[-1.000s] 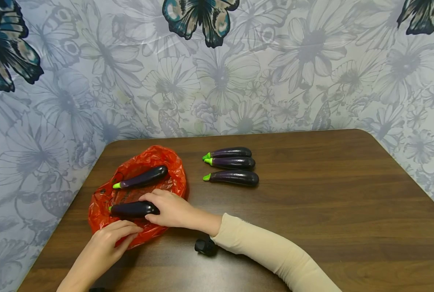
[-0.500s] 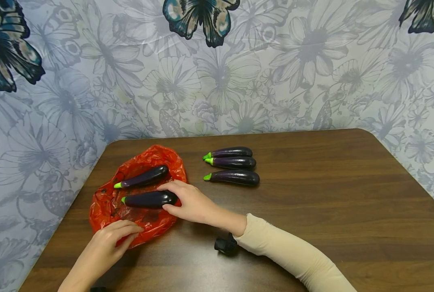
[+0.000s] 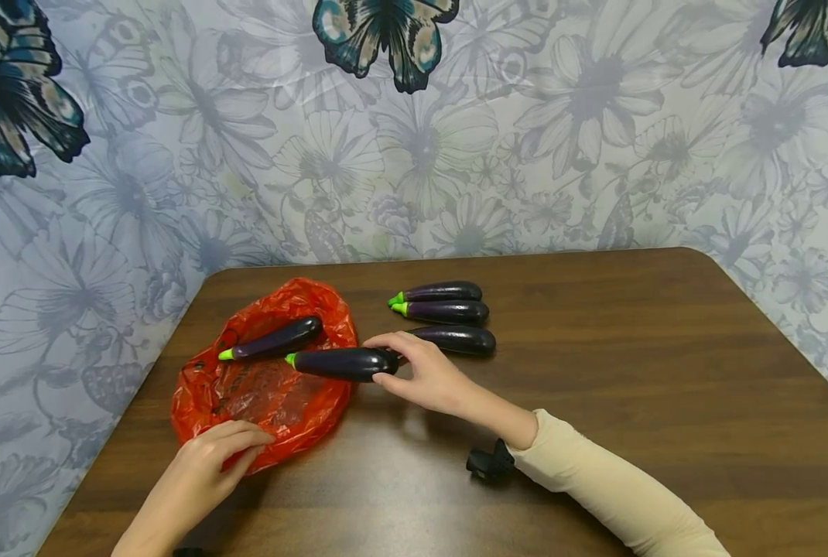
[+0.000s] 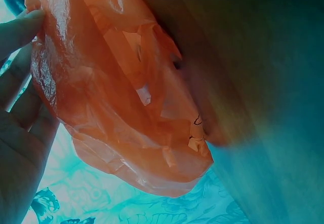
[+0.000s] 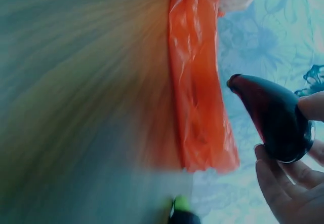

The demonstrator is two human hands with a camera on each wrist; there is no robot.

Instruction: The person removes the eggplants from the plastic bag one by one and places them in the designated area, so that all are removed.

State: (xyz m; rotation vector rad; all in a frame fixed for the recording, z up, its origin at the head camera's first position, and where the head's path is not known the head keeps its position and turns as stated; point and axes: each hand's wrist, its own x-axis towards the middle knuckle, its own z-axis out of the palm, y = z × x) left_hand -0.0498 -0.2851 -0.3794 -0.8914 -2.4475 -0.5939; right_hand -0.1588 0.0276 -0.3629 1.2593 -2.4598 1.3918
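My right hand [image 3: 424, 371] grips a dark purple eggplant [image 3: 344, 363] by its thick end, its green tip pointing left over the right rim of the red plastic bag [image 3: 184, 394]. In the right wrist view that eggplant [image 5: 273, 115] is raised off the table, between thumb and fingers. My left hand [image 3: 212, 456] pinches the bag's near rim; in the left wrist view the thumb and fingers lie on either side of the film [image 4: 111, 92]. Another eggplant [image 3: 275, 339] lies inside the open bag. Beyond my right hand, an eggplant [image 3: 459, 339] is partly hidden by it.
Two more eggplants, one behind [image 3: 445, 291] and one in front [image 3: 445, 312], lie side by side at the back of the brown wooden table [image 3: 630, 348]. A black device [image 3: 490, 462] sits at my right wrist. Patterned wallpaper [image 3: 490, 155] rises behind the table.
My right hand has lifted the eggplant from the bag's near side and carried it right and away from me, to the bag's right rim. My left hand has stayed at the near rim.
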